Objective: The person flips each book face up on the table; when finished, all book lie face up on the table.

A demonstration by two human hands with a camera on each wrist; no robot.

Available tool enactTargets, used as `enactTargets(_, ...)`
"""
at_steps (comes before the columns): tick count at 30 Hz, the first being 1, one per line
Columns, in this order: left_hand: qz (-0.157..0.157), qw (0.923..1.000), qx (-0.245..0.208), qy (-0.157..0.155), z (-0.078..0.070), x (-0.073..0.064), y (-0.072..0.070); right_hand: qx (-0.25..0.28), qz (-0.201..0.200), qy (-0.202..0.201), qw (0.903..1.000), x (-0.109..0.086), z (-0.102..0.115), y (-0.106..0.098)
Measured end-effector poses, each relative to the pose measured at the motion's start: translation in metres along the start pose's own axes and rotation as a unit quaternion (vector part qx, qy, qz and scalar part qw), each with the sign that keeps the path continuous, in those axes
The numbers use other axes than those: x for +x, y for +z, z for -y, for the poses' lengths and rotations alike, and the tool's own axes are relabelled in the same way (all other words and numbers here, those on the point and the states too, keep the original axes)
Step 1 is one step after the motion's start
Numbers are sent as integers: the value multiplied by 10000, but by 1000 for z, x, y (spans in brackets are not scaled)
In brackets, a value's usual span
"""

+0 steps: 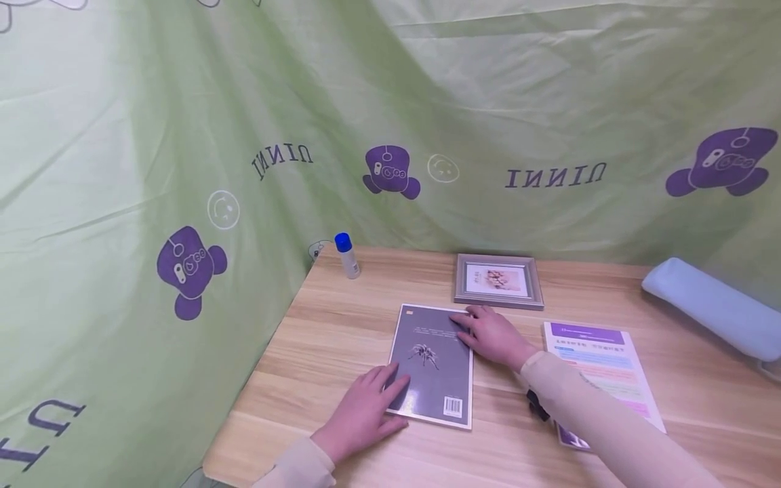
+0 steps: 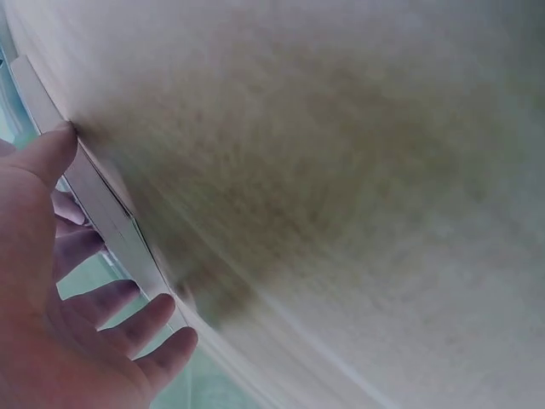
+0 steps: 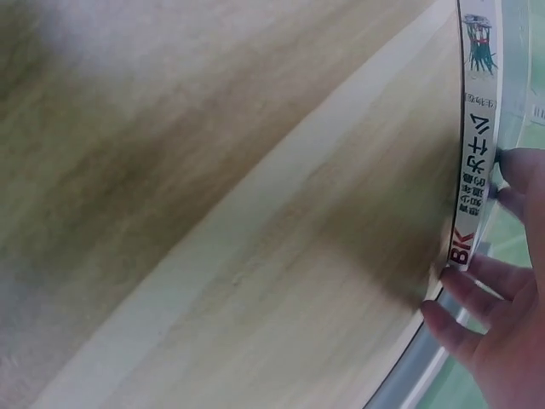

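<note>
A dark grey book (image 1: 436, 379) with a spider picture and a barcode lies flat on the wooden table. My left hand (image 1: 365, 411) rests at its lower left corner, fingers spread over the cover and thumb along the near edge. At the upper right corner, my right hand (image 1: 495, 335) touches the book with extended fingers. The left wrist view shows the book's pale page edge (image 2: 115, 217) beside the left fingers (image 2: 153, 328). In the right wrist view, the printed white spine (image 3: 479, 136) stands next to the right fingers (image 3: 477, 294).
Behind the book is a framed picture (image 1: 497, 279). A glue stick with a blue cap (image 1: 346, 256) stands at the back left. Under my right forearm lies a colourful printed booklet (image 1: 601, 369), and a light blue pouch (image 1: 710, 305) sits at the right. A green curtain (image 1: 342, 102) borders the table (image 1: 293, 366).
</note>
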State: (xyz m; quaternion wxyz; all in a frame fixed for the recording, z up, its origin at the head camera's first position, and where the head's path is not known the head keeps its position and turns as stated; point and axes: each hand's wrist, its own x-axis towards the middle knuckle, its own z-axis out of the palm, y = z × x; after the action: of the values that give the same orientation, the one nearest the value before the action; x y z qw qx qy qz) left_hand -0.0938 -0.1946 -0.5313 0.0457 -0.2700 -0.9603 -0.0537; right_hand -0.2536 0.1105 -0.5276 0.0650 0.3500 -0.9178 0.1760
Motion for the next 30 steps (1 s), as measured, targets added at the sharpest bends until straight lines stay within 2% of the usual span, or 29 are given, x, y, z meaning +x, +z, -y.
enactTargets(6, -221, 9982, 398, 381, 1, 7, -1, 122, -95, -206, 9997, -1, -3, 1)
enactTargets(10, -285, 9936, 792, 757, 1, 10, -1, 162, -75, -270, 9995, -1, -4, 0)
enactTargets(16, -475, 9767, 1523, 1436, 3, 12, 2, 210, -44, -431, 9988, -2, -6, -3)
enactTargets(23, -855, 9566, 1795, 2130, 4, 12, 5, 242, 45, -673, 9974, -4, -10, -4)
enactTargets(27, -972, 9492, 1927, 2290, 2, 12, 4, 223, 140, -852, 9960, -6, -11, -4)
enactTargets(30, -900, 9492, 1978, 2276, 1, 10, 3, 289, 215, -926, 9950, -6, -11, -4)
